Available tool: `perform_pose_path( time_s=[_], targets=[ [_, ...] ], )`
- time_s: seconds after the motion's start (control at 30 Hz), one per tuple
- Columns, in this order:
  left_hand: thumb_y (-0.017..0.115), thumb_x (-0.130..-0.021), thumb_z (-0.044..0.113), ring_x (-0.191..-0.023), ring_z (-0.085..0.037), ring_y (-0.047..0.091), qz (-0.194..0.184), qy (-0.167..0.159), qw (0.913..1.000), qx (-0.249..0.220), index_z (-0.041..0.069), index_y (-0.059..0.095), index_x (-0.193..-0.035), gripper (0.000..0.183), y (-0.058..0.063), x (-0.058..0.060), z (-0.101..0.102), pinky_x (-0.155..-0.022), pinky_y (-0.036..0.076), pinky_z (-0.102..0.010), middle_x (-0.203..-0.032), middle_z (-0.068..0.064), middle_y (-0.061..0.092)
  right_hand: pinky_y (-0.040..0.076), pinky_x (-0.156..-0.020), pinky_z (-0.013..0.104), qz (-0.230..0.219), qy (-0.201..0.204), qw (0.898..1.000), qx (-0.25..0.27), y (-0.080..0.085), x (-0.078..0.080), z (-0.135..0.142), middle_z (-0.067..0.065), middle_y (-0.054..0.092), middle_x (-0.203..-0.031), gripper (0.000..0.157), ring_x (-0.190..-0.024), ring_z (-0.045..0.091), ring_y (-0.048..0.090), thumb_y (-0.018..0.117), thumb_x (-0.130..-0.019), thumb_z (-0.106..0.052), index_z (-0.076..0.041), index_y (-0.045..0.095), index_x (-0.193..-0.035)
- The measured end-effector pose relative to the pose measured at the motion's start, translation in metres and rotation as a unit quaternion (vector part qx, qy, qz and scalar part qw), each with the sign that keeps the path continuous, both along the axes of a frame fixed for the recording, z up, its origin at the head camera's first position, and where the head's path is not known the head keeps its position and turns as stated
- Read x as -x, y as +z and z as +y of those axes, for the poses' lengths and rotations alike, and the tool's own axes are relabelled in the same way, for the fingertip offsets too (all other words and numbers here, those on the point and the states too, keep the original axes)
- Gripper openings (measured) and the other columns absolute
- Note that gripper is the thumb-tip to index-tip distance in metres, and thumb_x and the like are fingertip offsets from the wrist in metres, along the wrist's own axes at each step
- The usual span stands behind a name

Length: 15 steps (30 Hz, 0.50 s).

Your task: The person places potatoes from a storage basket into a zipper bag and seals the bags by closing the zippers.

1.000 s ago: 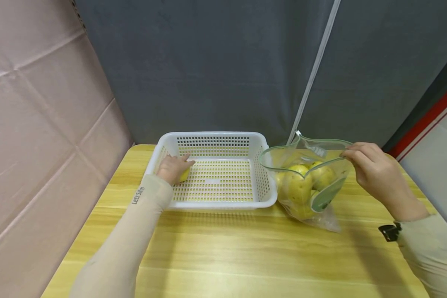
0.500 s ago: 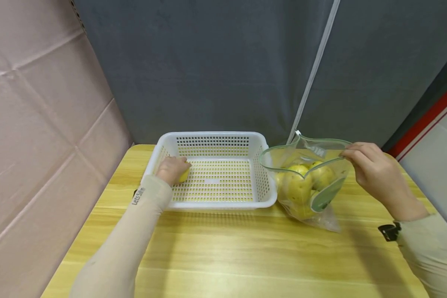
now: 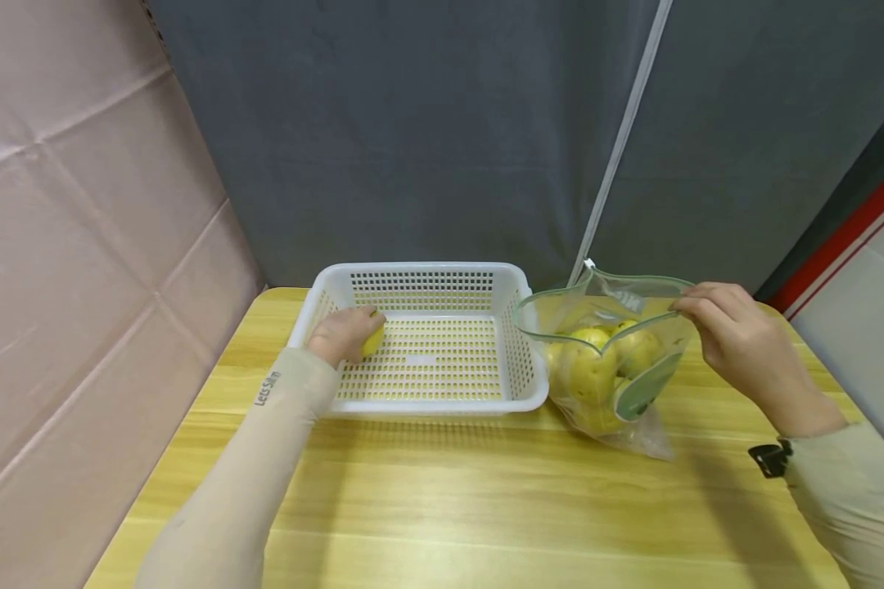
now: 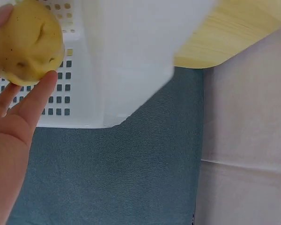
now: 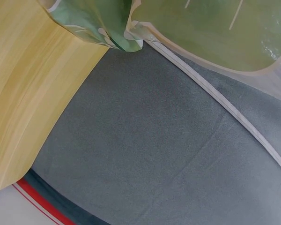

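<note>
A potato [image 4: 28, 44] with small dark spots sits in the grasp of my left hand [image 3: 342, 334], inside the left part of a white plastic basket [image 3: 442, 405]. In the left wrist view, fingers [image 4: 37, 96] and thumb curve round the potato from two sides. My right hand [image 3: 744, 343] pinches the right rim of a clear zip bag [image 3: 648, 397] with a green edge and a green printed patch. The bag's mouth gapes, and several potatoes [image 3: 589, 372] show through its side. The right wrist view has part of the bag, with the right hand out of sight.
Both bag and basket stand on a wood-grain table [image 3: 427, 499], the bag close against the basket's right side. A grey curtain [image 3: 427, 139] with a pale strip hangs behind. Pink cloth [image 3: 103, 270] covers the left side, and a red-edged white panel stands at the right.
My left hand's fingers have closed round the potato, which now sits slightly farther right and shows more beside the fingertips. The right hand keeps its pinch on the bag rim, practically still.
</note>
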<state>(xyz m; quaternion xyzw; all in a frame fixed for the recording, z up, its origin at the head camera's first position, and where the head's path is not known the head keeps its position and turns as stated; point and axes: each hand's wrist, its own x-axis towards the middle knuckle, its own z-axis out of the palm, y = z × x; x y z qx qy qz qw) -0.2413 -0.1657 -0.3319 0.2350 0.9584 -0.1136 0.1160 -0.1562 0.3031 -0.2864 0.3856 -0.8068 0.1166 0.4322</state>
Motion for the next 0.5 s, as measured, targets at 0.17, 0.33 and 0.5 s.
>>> perform_pose_path(
  time_s=[0.17, 0.33, 0.5],
  targets=[
    [0.079, -0.073, 0.009, -0.107, -0.041, 0.061, 0.021, -0.019, 0.9992, -0.028, 0.005, 0.047, -0.133, 0.068, 0.006, 0.000, 0.004, -0.084, 0.056, -0.046, -0.141, -0.022, 0.045, 0.024, -0.104, 0.002, -0.005, -0.003, 1.000, -0.003, 0.001, -0.001, 0.000, 0.025, 0.062, -0.087, 0.044, -0.086, 0.038, 0.057, 0.035, -0.104, -0.020, 0.011, 0.063, -0.090],
    [0.078, -0.073, 0.009, -0.112, -0.042, 0.059, 0.048, -0.040, 0.9961, -0.062, 0.006, 0.045, -0.136, 0.072, 0.012, 0.000, 0.012, -0.090, 0.054, -0.048, -0.142, -0.023, 0.043, 0.026, -0.103, 0.004, -0.009, -0.006, 1.000, -0.005, 0.001, -0.001, 0.001, 0.025, 0.062, -0.087, 0.045, -0.087, 0.038, 0.056, 0.034, -0.105, -0.020, 0.011, 0.063, -0.091],
    [0.078, -0.073, 0.009, -0.113, -0.041, 0.058, 0.074, -0.061, 0.9908, -0.095, 0.007, 0.043, -0.140, 0.075, 0.017, -0.001, 0.020, -0.090, 0.054, -0.047, -0.143, -0.021, 0.043, 0.029, -0.097, 0.008, -0.010, -0.009, 1.000, -0.008, 0.001, -0.001, 0.001, 0.024, 0.062, -0.087, 0.045, -0.087, 0.038, 0.057, 0.034, -0.105, -0.021, 0.010, 0.063, -0.091]
  ],
)
